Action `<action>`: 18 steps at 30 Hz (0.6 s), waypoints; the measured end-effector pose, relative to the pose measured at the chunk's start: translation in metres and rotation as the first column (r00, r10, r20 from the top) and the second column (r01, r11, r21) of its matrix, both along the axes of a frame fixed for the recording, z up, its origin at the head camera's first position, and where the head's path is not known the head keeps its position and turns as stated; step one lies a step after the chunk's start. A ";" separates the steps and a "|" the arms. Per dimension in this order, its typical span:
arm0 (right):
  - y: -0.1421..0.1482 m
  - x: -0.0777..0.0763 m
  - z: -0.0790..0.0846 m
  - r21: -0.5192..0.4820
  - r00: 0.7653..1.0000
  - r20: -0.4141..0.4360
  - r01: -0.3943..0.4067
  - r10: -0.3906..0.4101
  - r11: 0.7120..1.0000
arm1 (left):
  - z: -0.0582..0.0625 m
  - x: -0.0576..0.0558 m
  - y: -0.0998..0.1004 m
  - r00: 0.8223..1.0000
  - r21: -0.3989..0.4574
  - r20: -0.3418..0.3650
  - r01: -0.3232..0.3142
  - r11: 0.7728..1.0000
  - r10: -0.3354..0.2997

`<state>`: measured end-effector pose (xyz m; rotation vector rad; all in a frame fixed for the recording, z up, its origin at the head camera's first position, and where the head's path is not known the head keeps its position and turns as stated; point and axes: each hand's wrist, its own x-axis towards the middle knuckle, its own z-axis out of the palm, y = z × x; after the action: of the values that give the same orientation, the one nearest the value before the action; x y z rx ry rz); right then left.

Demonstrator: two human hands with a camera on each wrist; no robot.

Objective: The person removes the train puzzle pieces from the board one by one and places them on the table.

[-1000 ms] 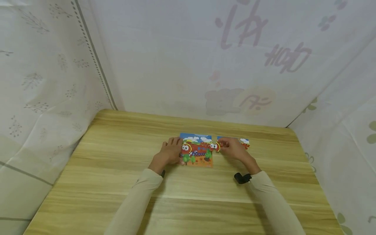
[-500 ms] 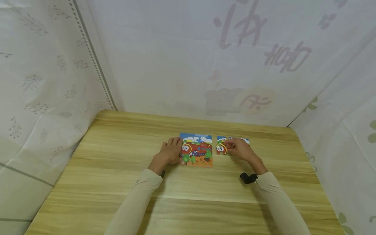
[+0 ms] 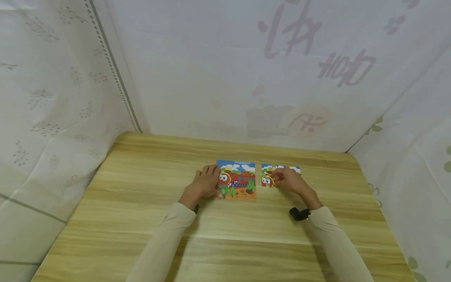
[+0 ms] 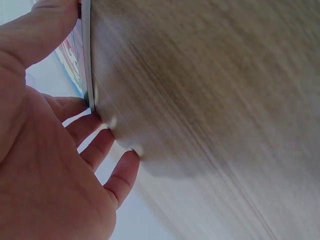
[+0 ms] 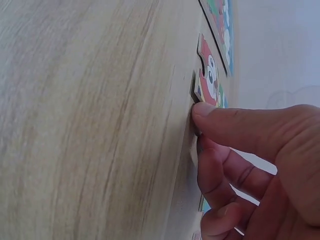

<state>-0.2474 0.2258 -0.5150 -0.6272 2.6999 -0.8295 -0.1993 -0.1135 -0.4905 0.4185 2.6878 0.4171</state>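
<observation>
In the head view my left hand [image 3: 203, 183] holds the left side of a square puzzle board [image 3: 243, 196] printed with a red cartoon train. The left wrist view shows the thumb at one end of the board's edge [image 4: 88, 60] and the index finger at the other; the remaining fingertips touch the table. My right hand [image 3: 289, 180] pinches a jigsaw piece [image 3: 266, 181] bearing the train's eyes, between thumb and fingers. That piece lies at table level, just below a blue-sky piece [image 3: 265, 167]. More sky pieces [image 3: 295, 169] are partly hidden behind the right hand.
The wood-grain table [image 3: 229, 239] spreads around both hands. Its back edge meets a white printed cloth [image 3: 197, 86], and similar cloth hangs along the left and right sides. A black wrist camera [image 3: 298, 214] sits on the right wrist.
My right hand has moved right with the train-face piece, from the puzzle board's right edge to below the loose sky piece. My left hand has stayed at the board.
</observation>
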 end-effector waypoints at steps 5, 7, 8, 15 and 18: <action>0.002 0.000 0.003 -0.017 1.000 0.002 -0.005 0.005 1.000 | 0.001 0.000 0.000 1.000 0.004 0.007 -0.007 1.000 0.007; 0.002 -0.001 0.004 -0.023 1.000 0.009 -0.003 0.003 1.000 | 0.000 -0.001 0.000 1.000 0.002 0.008 -0.007 1.000 0.007; 0.002 -0.001 0.005 -0.025 1.000 0.012 -0.004 0.004 1.000 | 0.000 -0.001 0.000 1.000 0.000 0.008 -0.007 1.000 0.007; 0.003 -0.004 0.006 -0.032 0.999 0.049 -0.011 0.012 0.999 | -0.003 -0.002 -0.001 1.000 -0.013 0.002 -0.003 1.000 0.003; 0.003 -0.004 0.006 -0.039 0.998 0.064 -0.009 0.011 0.999 | -0.003 -0.002 -0.001 1.000 -0.016 0.002 -0.005 1.000 0.005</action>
<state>-0.2517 0.2287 -0.5093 -0.6114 2.6265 -0.8859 -0.2011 -0.1140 -0.4933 0.4068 2.6892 0.3966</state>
